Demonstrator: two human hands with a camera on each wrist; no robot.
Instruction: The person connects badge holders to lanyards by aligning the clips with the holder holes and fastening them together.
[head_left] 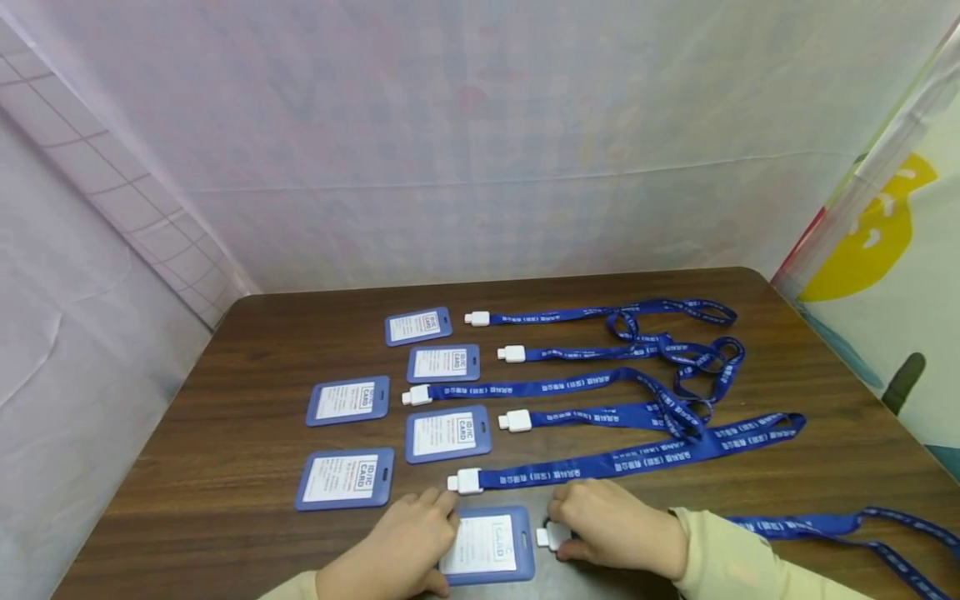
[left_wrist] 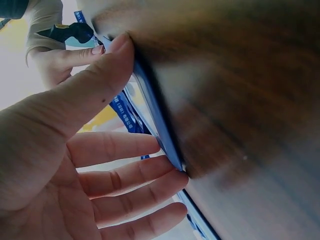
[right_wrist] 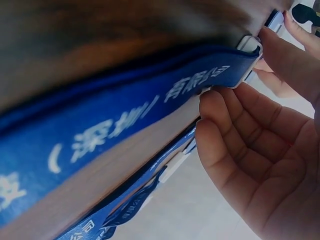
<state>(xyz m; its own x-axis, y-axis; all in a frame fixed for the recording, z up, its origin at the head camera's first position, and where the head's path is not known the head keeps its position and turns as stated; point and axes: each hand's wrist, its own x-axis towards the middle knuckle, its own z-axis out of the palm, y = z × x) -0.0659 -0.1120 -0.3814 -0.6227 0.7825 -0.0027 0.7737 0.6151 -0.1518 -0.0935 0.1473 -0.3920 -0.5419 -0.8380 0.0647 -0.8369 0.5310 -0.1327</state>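
Observation:
The nearest blue ID card holder lies flat at the front edge of the brown table. My left hand rests on its left part; in the left wrist view the thumb and straight fingers of that hand touch the holder's edge. My right hand pinches the white clip of a blue lanyard against the holder's right end. That lanyard's strap trails off to the right. Seen from the right wrist, the curled fingers close near the clip and printed strap.
Several more blue card holders lie in two staggered columns toward the back. To their right, several blue lanyards with white clips stretch across the table and tangle at the right. Draped sheets wall in the table on three sides.

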